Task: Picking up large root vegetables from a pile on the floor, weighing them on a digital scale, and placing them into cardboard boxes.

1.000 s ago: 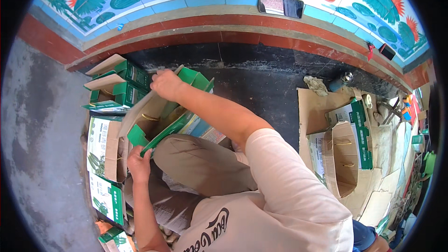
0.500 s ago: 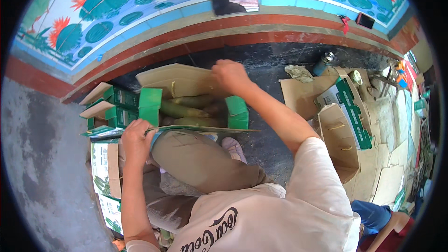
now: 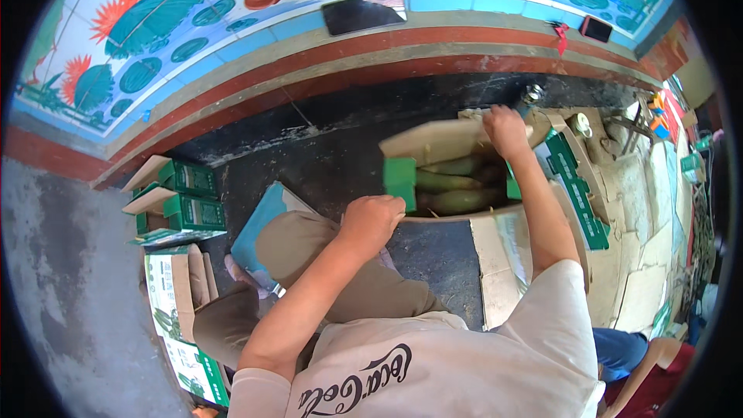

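Observation:
An open cardboard box (image 3: 445, 138) with green end flaps sits ahead of me, right of centre. Inside lie several long green vegetables (image 3: 453, 183); their exact kind is hard to tell. My left hand (image 3: 373, 223) is closed at the box's near left corner, the fingertips partly hidden. At the far right, my right hand (image 3: 508, 131) grips the upper edge of the raised brown flap. My right forearm covers part of the box's right end.
Small green boxes (image 3: 192, 192) stand stacked at left, above white printed cartons (image 3: 172, 294). A blue flat sheet (image 3: 251, 226) lies beside my knee. Behind my right hand is a metal-topped bottle (image 3: 531, 96). Open cartons (image 3: 576, 186) lie rightward; another person (image 3: 619, 352) sits lower right.
The box with the vegetables has moved right, away from the stacked green boxes, with both hands on it. My legs are less covered, and the blue sheet now shows.

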{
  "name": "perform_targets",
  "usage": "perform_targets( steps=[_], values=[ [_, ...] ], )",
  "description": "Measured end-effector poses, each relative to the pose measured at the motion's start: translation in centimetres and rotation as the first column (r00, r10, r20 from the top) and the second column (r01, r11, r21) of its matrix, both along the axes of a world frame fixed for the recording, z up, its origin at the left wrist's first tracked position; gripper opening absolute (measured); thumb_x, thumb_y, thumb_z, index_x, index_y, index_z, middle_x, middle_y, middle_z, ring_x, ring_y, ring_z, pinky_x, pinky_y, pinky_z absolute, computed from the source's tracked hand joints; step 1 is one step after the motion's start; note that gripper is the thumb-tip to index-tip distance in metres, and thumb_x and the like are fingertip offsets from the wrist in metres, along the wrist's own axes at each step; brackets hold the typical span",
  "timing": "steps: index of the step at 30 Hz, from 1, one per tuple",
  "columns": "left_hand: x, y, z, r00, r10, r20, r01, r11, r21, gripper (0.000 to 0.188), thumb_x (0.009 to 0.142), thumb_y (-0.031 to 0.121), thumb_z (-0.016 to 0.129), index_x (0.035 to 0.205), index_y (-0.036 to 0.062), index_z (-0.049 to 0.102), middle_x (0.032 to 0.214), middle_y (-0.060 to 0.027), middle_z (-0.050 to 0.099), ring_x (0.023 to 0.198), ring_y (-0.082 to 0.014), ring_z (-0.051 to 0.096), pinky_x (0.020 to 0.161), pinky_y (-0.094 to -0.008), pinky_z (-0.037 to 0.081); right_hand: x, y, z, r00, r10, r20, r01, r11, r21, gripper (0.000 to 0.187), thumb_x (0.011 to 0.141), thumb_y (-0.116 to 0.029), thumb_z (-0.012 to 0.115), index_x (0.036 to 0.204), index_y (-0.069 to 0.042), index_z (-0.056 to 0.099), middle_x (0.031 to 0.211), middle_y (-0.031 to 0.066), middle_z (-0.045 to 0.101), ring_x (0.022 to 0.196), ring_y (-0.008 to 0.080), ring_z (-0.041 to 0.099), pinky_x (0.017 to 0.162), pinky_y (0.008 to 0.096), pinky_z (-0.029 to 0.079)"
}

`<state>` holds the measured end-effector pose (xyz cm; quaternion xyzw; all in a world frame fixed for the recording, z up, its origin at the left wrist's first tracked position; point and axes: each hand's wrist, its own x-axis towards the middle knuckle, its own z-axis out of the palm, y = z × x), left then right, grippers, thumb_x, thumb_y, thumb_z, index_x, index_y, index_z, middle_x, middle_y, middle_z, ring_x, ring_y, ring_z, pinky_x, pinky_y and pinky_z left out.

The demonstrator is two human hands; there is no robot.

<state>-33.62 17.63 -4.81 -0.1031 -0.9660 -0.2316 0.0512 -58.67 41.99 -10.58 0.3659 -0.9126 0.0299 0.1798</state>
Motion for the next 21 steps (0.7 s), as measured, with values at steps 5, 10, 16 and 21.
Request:
perform_targets(
  steps=[5, 10, 16, 21],
  values=[
    [4.3, -6.1, 5.7, 0.96, 0.268, -0.085, -0.253, 0.956, 0.151, 0.018, 0.077, 0.009, 0.067, 0.094, 0.0054, 0.064, 0.093, -0.0108, 0.065, 0.09, -0.0294, 0.061, 0.081, -0.0373, 0.048, 1.1, 1.9, -5.0, 0.967, -0.188, 0.171, 0.197, 0.98, -0.035, 0.028, 0.077, -0.006, 0.055, 0.106, -0.004, 0.056, 0.105, 0.0165, 0.06, 0.1, 0.0346, 0.055, 0.089, 0.0444, 0.042],
    [14.6, -12.9, 8.3, 0.691, 0.678, -0.252, -0.642, 0.735, 0.218, 0.028, 0.079, 0.008, 0.065, 0.107, 0.0033, 0.061, 0.106, -0.015, 0.063, 0.101, -0.0298, 0.06, 0.089, -0.0348, 0.045, 1.9, -0.9, -5.3, 0.995, -0.099, -0.003, 0.098, 0.991, -0.091, 0.038, 0.079, -0.004, 0.048, 0.117, -0.004, 0.055, 0.115, 0.0155, 0.057, 0.112, 0.0316, 0.05, 0.096, 0.0421, 0.038],
    [27.6, -15.9, 7.1, 0.234, 0.869, -0.437, -0.886, 0.375, 0.273, 0.027, 0.084, 0.009, 0.063, 0.11, 0.0017, 0.059, 0.106, -0.0141, 0.062, 0.1, -0.0265, 0.06, 0.089, -0.0339, 0.044, 6.4, -10.8, 1.6, 0.971, 0.224, 0.084, -0.191, 0.938, -0.29, 0.029, 0.079, -0.004, 0.059, 0.108, -0.003, 0.059, 0.115, 0.0155, 0.058, 0.109, 0.0336, 0.053, 0.094, 0.0422, 0.04],
    [37.2, -15.2, 4.2, -0.068, 0.922, -0.38, -0.898, 0.11, 0.427, 0.027, 0.082, 0.006, 0.062, 0.108, 0.0007, 0.059, 0.104, -0.0178, 0.062, 0.099, -0.0328, 0.06, 0.088, -0.0364, 0.045, 13.3, -19.9, 9.0, 0.862, 0.503, 0.068, -0.436, 0.803, -0.407, 0.017, 0.082, -0.007, 0.061, 0.099, -0.003, 0.062, 0.106, 0.0154, 0.061, 0.102, 0.0329, 0.056, 0.09, 0.04, 0.044]
  ],
)
